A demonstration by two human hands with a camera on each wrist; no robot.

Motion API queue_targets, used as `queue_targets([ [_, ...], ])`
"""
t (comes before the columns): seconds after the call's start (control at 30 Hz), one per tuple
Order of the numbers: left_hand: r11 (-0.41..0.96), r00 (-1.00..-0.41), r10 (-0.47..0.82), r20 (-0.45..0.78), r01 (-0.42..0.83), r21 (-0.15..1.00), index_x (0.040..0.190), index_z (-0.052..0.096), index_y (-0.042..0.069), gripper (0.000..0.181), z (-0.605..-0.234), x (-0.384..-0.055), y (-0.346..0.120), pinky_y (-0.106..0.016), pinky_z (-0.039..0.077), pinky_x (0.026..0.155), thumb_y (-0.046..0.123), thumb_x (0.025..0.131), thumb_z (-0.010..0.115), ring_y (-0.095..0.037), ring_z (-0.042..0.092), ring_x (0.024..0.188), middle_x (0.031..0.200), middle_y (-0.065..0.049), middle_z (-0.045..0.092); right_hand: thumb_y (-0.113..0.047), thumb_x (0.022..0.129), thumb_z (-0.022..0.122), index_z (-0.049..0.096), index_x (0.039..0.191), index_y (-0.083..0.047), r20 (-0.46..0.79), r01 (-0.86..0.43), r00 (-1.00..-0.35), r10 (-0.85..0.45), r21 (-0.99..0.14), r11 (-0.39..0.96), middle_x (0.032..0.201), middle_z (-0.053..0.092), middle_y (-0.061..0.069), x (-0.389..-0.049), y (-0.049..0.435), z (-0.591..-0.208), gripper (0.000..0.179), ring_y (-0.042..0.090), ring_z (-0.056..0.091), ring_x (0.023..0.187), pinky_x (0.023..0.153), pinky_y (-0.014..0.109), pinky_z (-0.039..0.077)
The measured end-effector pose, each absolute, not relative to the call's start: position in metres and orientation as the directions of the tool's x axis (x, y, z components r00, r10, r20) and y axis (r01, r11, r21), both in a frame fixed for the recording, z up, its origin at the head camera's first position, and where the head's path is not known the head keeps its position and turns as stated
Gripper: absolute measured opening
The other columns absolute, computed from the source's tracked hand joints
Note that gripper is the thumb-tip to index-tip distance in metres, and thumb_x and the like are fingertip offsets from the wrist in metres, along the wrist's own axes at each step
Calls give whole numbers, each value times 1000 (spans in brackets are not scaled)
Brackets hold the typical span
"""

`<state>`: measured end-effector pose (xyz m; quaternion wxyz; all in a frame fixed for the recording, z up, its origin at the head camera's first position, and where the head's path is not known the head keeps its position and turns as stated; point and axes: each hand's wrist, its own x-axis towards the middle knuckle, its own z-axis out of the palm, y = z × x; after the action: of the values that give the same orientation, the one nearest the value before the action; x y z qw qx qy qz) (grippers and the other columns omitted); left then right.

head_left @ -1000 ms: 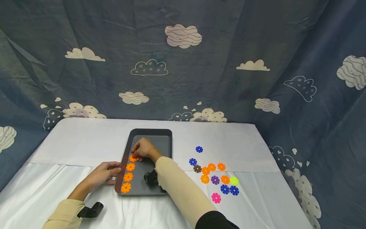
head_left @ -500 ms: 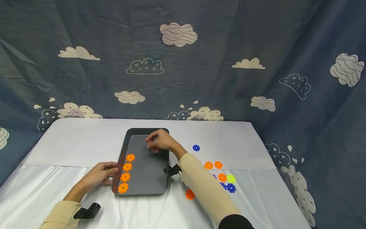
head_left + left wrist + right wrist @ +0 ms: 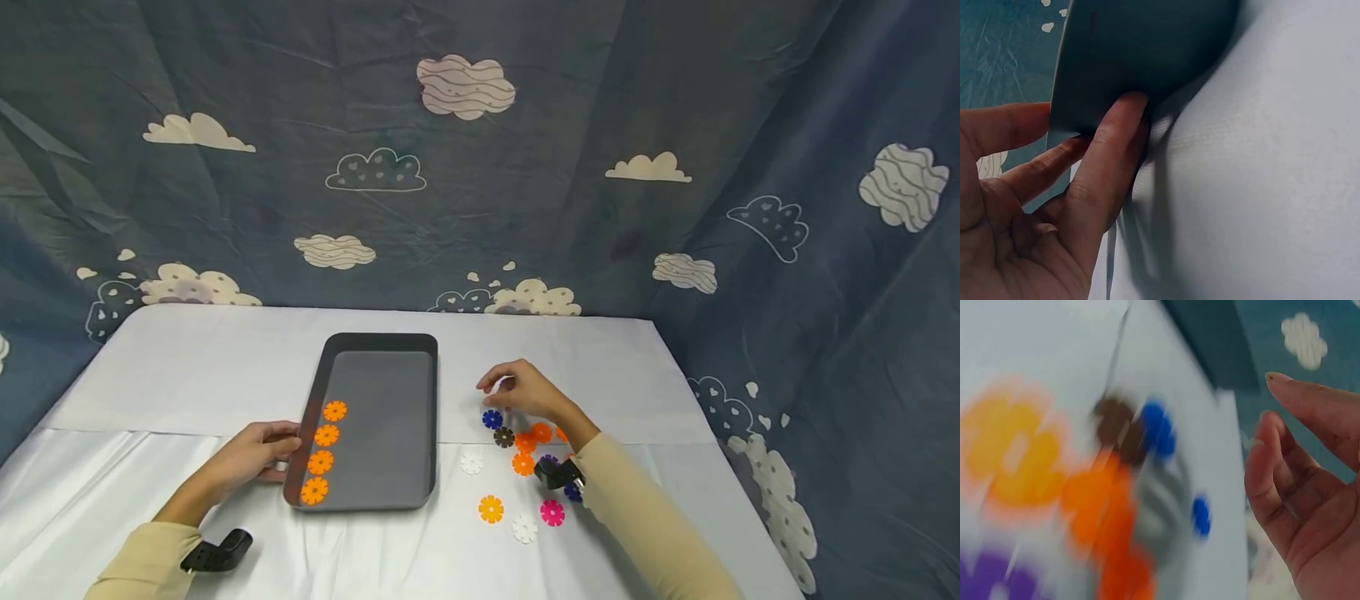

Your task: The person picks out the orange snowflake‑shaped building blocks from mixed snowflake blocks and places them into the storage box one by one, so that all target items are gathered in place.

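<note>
My left hand holds a dark grey baking tray by its left rim, with fingers against the edge and outer wall in the left wrist view. A column of several orange notched discs lies along the tray's left side. My right hand hovers right of the tray with thumb and fingers apart, nothing between them. Just below its fingers are a blue notched disc and a brown one. In the right wrist view, a blue disc and blurred orange discs lie left of the hand.
Loose discs lie right of the tray: white, yellow-orange, pink and several orange. My right forearm covers part of this group. White cloth covers the table, with a dark cloud-patterned curtain behind.
My right hand has left the top orange disc in the tray and moved right, over the loose discs. My left hand has stayed at the tray's rim. The head view has shifted slightly.
</note>
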<state>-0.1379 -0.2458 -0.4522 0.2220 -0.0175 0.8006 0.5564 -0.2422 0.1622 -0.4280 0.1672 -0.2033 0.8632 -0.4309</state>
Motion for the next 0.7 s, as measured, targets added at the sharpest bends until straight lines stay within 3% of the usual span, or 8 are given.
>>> queue_targets([
  [0.17,369,-899,226,-374,-277,887,138,32,-19,51,-453,-138,-247,-38,57,79,12,101,47,-28,63,104,131,-31,50,-5,84,73,72,103,-2,-168,-114,-914,-370,-768,630,93,65,7,-233,208,-437,18,23,55,80,69,33,54],
  [0.33,359,-898,235,-371,-275,892,138,32,-19,51,-451,-139,-246,-38,57,79,12,101,47,-28,63,104,131,-31,51,-5,82,75,73,100,-5,-237,-5,-939,-249,-716,699,92,65,4,-227,240,-442,18,22,53,81,72,29,52],
  [0.7,389,-897,209,-389,-289,875,138,33,-18,51,-449,-138,-245,-38,57,79,13,101,47,-30,62,106,133,-32,49,-3,75,81,73,100,-4,-261,-4,-933,-247,-680,733,82,62,4,-220,269,-456,26,21,48,73,64,27,45],
])
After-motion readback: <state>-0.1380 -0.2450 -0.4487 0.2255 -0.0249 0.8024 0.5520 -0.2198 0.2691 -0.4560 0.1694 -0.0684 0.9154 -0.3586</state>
